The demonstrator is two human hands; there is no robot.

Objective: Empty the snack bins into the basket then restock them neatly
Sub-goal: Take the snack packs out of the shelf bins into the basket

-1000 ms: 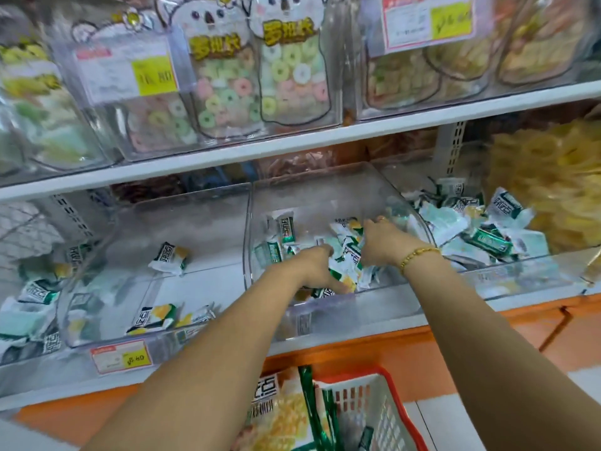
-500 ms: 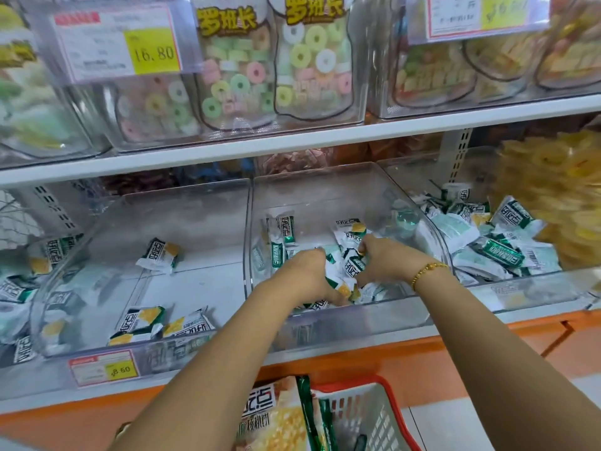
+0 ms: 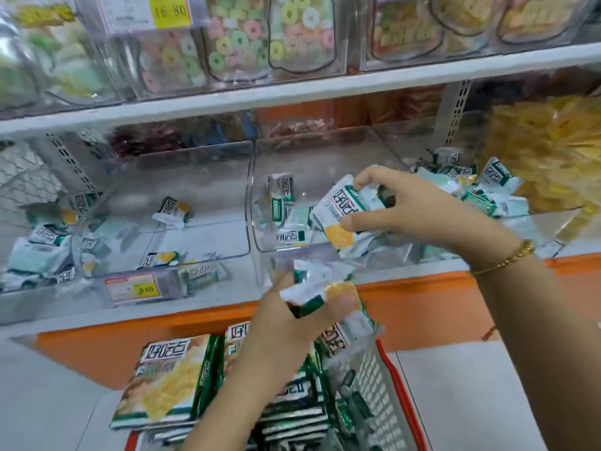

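Setting: shop shelving [image 3: 292, 92], with its white shelf edge above both hands. Clear bins stand in a row on the lower shelf, over orange trim.
Step in hand: emptying, as judged. The middle bin [image 3: 325, 151] is being cleared by the handful.
Right hand [image 3: 406, 209]: fingers and thumb clamped on a bunch of snack packets [image 3: 338, 216], raised at the bin's front lip.
Left hand [image 3: 292, 320]: below and to the left of the right hand, curled round a second bunch [image 3: 315, 294], above the basket [image 3: 401, 395].
Hands: apart, each loaded.
Basket: directly under the left hand. It has a red rim and a grey mesh wall, and holds large bags [image 3: 169, 379] and small packets.
Remaining stock: a few packets in the middle bin beyond the right hand, a few in the left bin [image 3: 195, 177], and a heap [image 3: 481, 190] to the right of the right hand.
Next move: probably releasing both bunches inside the basket rim, then reaching back into the bin.
Packets: small white-and-green wrappers with a yellow biscuit picture. They look crinkled, light and likely slippery when bunched.
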